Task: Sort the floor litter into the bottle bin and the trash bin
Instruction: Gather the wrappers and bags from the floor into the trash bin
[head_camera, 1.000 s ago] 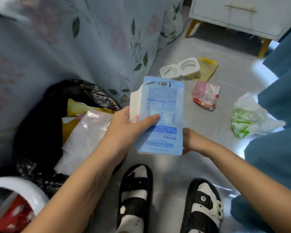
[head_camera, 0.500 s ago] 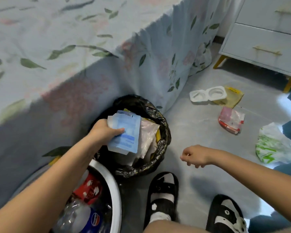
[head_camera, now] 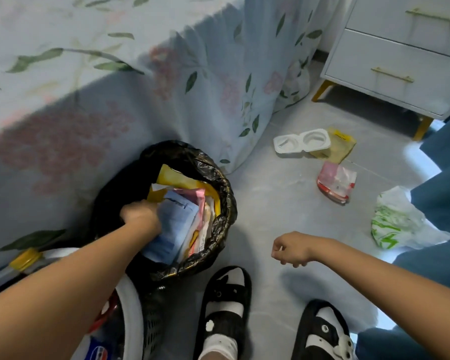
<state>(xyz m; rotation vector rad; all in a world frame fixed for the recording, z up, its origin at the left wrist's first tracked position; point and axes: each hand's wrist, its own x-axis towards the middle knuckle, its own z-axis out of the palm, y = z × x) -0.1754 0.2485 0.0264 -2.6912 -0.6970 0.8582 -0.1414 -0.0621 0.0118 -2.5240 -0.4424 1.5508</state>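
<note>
Two bins sit at the near left beside the flower-print bed cover [head_camera: 115, 74]. Farther of the pair is the trash bin [head_camera: 218, 193], lined with a black bag and stuffed with yellow, pink and white wrappers. Nearer, at the bottom left edge, is the bottle bin [head_camera: 134, 315], a white-rimmed basket partly hidden under the forearm, with a bottle label just showing inside.

Reaching into the trash bin, the left hand [head_camera: 140, 216] is curled against a light blue packet [head_camera: 176, 224]; the packet lies on top of the other wrappers inside the bin, and the fingers are on its left edge, though whether they pinch it or only press it down cannot be told.

Hovering above the grey floor, right of the bin, the right hand [head_camera: 292, 248] holds nothing, with its fingers loosely curled.

Four pieces of litter lie on the floor to the far right: a white plastic tray [head_camera: 302, 141] with two round wells, a yellow pouch [head_camera: 340, 146] tucked partly under it, a red and clear bag [head_camera: 335, 183] nearer, and a green-printed white plastic bag [head_camera: 398, 219] by the blue curtain [head_camera: 442, 198].

A white drawer unit [head_camera: 400, 61] stands at the far right. Two black and white sandals [head_camera: 226, 302] show at the bottom.
</note>
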